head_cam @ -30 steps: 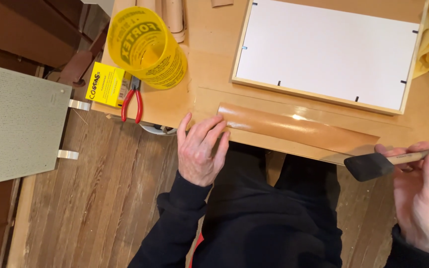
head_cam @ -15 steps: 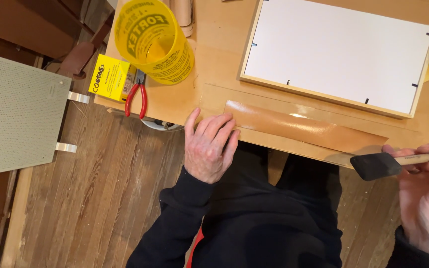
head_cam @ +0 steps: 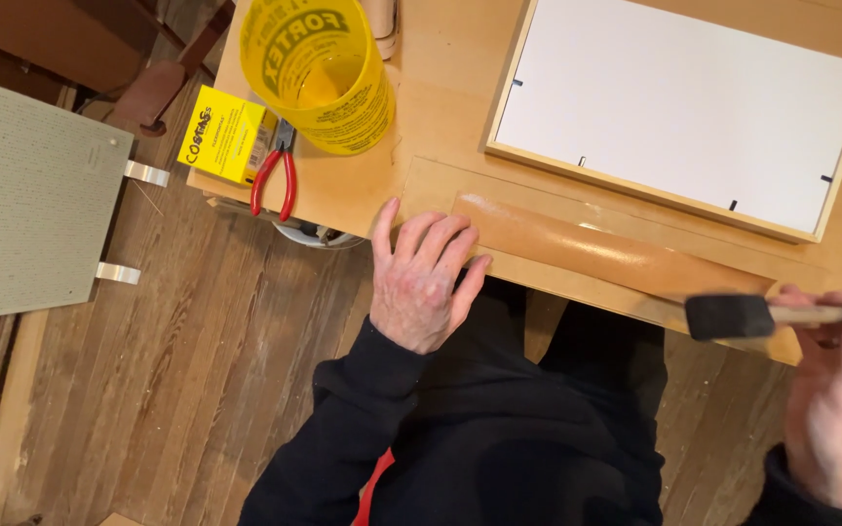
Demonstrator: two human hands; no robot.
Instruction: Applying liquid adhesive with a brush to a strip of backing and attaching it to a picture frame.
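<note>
My left hand (head_cam: 423, 276) rests palm down on the near edge of a flat wooden board (head_cam: 538, 268), fingers spread, pressing beside the left end of a long strip (head_cam: 606, 248) that is wet, glossy and darker brown. My right hand (head_cam: 835, 390) is at the lower right, fingers closed on the pale wooden handle of a black foam brush (head_cam: 728, 317). The brush head hovers at the right end of the glossy strip, near the board's front edge.
A framed white panel (head_cam: 684, 107) lies at the back of the wooden table (head_cam: 431, 107). A yellow plastic bucket (head_cam: 319, 63), a small yellow box (head_cam: 223, 133) and red-handled pliers (head_cam: 275, 175) sit at the left end. A grey perforated panel (head_cam: 26, 195) lies over the plank floor.
The view has shifted slightly. My right hand with the brush has moved a little toward the strip's right end. My left hand stays pressed on the board.
</note>
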